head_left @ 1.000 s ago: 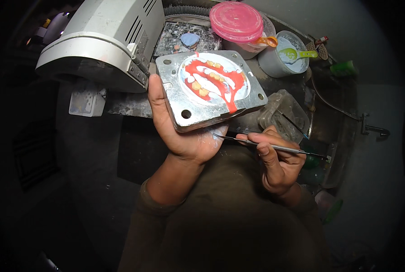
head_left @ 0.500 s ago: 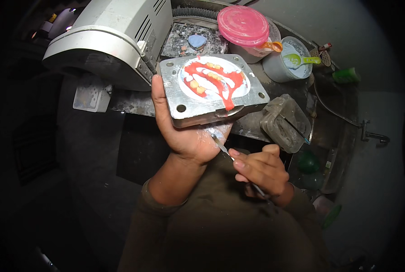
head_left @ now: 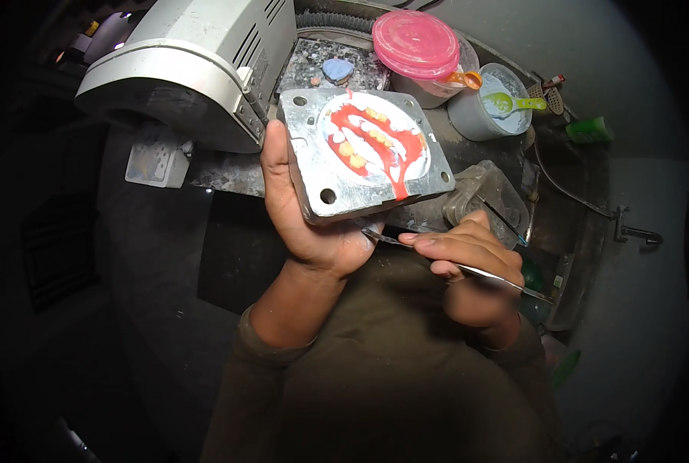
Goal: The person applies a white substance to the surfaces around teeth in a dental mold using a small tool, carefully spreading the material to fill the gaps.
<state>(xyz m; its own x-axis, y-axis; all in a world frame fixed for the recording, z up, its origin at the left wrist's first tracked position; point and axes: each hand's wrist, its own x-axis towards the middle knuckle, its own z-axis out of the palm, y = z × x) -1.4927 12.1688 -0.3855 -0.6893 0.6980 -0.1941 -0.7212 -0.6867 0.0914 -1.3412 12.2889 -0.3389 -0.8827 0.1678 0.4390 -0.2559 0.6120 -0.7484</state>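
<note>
Metal flask (head_left: 307, 163) rests tilted on your left hand (head_left: 314, 241), thumb against its left side and the fingers hidden beneath, while your right hand (head_left: 472, 258) pinches a slim metal tool (head_left: 389, 240), its tip at your left palm. Use short, light strokes, clear of the flask's near edge. A cloudy tub (head_left: 460, 204) sits just beyond your right hand, so the gap between your wrists probably offers better room.

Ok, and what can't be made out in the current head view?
- Head view: most fingers of the left hand, hidden behind the metal block.
- Head view: the block's underside, turned away from the camera.
- Head view: whether the slim tool's tip presses on the left hand; too small.
- Head view: the right hand's lower part, blurred.
- Head view: the white machine's top, cut by the upper edge.
</note>
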